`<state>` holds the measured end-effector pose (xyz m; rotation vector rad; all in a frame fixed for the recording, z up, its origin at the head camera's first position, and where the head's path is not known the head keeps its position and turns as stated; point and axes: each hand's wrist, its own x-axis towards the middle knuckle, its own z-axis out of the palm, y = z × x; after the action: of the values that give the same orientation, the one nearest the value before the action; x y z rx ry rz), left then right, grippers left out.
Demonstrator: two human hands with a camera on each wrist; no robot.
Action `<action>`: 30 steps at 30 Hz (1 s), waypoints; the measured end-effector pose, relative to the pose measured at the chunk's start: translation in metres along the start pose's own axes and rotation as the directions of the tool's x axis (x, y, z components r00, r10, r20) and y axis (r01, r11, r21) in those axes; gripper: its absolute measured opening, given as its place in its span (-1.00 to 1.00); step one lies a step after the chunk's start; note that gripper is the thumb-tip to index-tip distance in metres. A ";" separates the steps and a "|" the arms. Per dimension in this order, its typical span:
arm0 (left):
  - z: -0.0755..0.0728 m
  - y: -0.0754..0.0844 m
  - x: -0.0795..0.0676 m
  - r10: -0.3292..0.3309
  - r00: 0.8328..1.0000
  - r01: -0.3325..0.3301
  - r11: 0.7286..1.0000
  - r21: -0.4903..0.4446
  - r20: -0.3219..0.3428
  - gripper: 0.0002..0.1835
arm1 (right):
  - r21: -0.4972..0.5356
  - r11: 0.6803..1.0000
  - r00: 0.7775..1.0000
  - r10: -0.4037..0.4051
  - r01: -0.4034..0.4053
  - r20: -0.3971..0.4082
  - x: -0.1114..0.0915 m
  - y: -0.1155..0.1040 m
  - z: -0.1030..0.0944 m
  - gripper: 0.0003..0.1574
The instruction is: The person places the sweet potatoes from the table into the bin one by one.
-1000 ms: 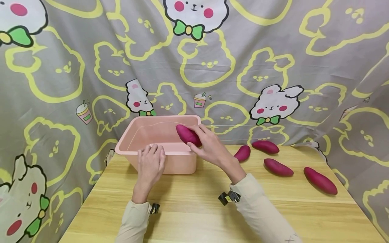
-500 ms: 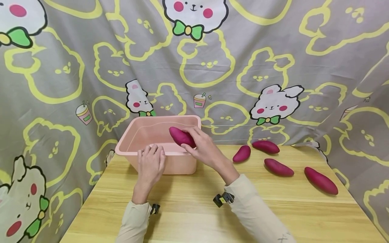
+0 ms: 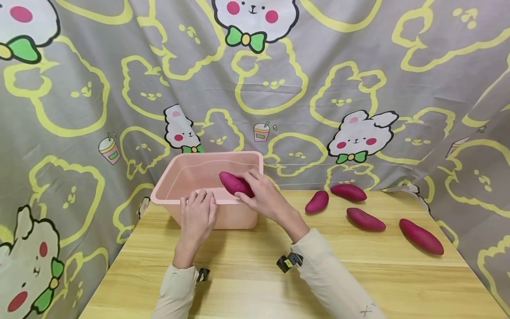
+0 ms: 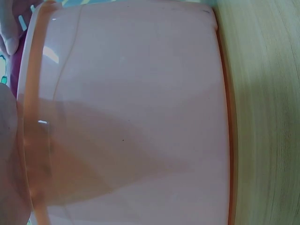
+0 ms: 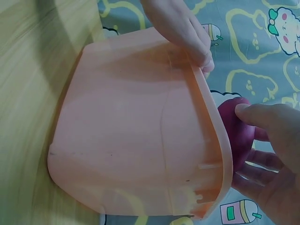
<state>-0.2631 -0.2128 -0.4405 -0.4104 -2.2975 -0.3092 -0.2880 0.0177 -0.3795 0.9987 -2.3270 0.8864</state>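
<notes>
Grey curtain (image 3: 287, 99) printed with yellow outlines and white rabbits hangs behind the pink tub (image 3: 227, 216), which stands on a wood-grain bench (image 3: 255, 279). At the tub's front rim, left of its middle, the left hand (image 3: 198, 215) grips the edge with fingers bent over it. At the tub's mouth, toward its right end, the right hand (image 3: 263, 194) holds a purple-red sweet potato (image 3: 232, 182) between thumb and fingers; whether it touches the tub cannot be told. Four more lie on the bench to the tub's right: a short sweet potato (image 3: 317, 202) nearest it, a curved one (image 3: 348, 192) next, a third one (image 3: 365, 219) farther out, and a long one (image 3: 421, 237) farthest from the tub.
</notes>
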 end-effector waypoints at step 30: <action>0.000 -0.001 0.000 0.006 1.000 -0.006 1.000 -0.013 0.000 -0.65 | -0.118 0.993 0.995 -0.014 0.026 0.104 -0.003 -0.001 0.003 -0.75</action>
<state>-0.2633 -0.2136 -0.4409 -0.4234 -2.2946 -0.3208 -0.2858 0.0160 -0.3827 1.0378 -2.4192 0.6939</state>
